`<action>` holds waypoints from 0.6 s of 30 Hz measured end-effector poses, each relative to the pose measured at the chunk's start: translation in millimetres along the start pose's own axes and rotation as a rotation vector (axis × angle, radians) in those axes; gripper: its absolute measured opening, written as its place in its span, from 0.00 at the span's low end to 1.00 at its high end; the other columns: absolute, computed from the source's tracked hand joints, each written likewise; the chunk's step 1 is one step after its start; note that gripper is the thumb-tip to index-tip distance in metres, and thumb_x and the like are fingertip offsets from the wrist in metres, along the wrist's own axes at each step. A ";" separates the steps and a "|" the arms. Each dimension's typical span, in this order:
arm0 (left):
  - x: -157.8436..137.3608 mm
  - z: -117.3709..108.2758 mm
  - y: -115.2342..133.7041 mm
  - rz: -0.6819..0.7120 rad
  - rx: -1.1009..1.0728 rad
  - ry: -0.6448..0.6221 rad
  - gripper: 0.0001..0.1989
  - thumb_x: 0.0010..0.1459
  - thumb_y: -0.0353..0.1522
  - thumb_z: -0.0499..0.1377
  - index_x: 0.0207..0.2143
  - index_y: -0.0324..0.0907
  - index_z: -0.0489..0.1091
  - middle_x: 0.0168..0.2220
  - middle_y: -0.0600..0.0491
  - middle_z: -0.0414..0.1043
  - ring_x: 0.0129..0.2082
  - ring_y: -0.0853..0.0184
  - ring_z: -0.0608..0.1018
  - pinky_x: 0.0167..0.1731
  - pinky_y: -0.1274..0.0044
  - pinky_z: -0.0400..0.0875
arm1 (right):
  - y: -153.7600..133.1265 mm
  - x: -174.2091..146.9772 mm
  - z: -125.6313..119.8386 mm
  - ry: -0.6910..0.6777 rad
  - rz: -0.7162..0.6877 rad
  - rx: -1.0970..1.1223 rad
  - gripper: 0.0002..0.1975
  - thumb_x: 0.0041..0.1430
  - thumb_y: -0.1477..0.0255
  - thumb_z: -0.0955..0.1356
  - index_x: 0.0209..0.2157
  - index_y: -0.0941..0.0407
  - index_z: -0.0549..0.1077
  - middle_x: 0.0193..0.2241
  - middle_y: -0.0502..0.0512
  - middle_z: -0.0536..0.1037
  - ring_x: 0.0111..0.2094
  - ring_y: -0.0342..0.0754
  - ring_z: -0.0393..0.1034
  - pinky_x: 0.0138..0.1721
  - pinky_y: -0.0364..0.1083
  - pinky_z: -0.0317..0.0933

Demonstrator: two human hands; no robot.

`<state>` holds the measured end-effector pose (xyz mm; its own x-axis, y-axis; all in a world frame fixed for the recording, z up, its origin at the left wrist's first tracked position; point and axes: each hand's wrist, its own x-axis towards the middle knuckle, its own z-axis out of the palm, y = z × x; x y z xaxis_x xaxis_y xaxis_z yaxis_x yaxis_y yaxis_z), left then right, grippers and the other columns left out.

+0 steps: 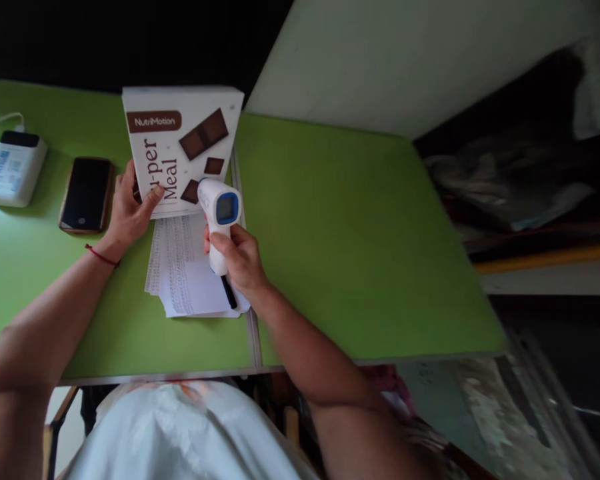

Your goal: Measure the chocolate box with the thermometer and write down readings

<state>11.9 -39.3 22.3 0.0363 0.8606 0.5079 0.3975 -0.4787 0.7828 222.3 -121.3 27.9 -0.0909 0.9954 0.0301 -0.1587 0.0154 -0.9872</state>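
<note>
Two green surfaces (360, 227) stand edge to edge, their seam running from the far side toward the person; the right one lies bare out to its far, right and near edges. A white box (180, 143) printed with brown squares stands upright at the far end of the seam, leaning slightly, its lower edge on a stack of printed papers (177, 267) that lies flat just left of the seam. The left hand (127, 210), a red thread at its wrist, grips the box's lower left corner, thumb on the printed face and the other fingers hidden behind. The right hand (237, 257) is closed round the grip of a white thermometer gun (219, 213), whose blue-framed display faces up and whose head touches or nearly touches the box's lower right part. A black pen (229, 292) pokes out below this hand, over the papers. Left of the box, just beside the left hand, a dark phone (87, 195) lies flat; farther left sits a white power bank (11, 167) with a cable.
</note>
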 end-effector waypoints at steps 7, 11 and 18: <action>-1.8 -2.4 5.7 0.015 0.072 -0.022 0.25 0.59 0.54 0.57 0.47 0.43 0.70 0.44 0.45 0.72 0.45 0.52 0.74 0.49 0.58 0.68 | 2.7 2.4 4.3 -0.023 0.058 0.006 0.17 0.51 0.55 0.72 0.28 0.54 0.69 0.22 0.46 0.67 0.23 0.40 0.58 0.25 0.43 0.53; -1.6 -1.7 -0.6 0.013 -0.009 -0.061 0.27 0.58 0.52 0.59 0.49 0.42 0.68 0.47 0.44 0.72 0.46 0.52 0.74 0.50 0.59 0.69 | 6.6 2.8 3.3 -0.035 0.033 -0.024 0.17 0.53 0.55 0.71 0.31 0.54 0.70 0.24 0.46 0.68 0.25 0.41 0.60 0.28 0.44 0.55; -1.3 -1.5 -3.5 0.008 -0.164 -0.142 0.31 0.53 0.50 0.66 0.52 0.43 0.64 0.53 0.44 0.69 0.58 0.48 0.68 0.57 0.59 0.65 | 12.2 3.2 3.7 -0.030 0.029 -0.039 0.18 0.54 0.53 0.70 0.32 0.53 0.70 0.26 0.47 0.69 0.26 0.41 0.61 0.29 0.44 0.56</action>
<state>9.0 -39.0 19.5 0.1727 0.8668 0.4678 0.2428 -0.4977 0.8327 216.4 -118.3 16.6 -0.1246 0.9922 0.0051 -0.1168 -0.0096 -0.9931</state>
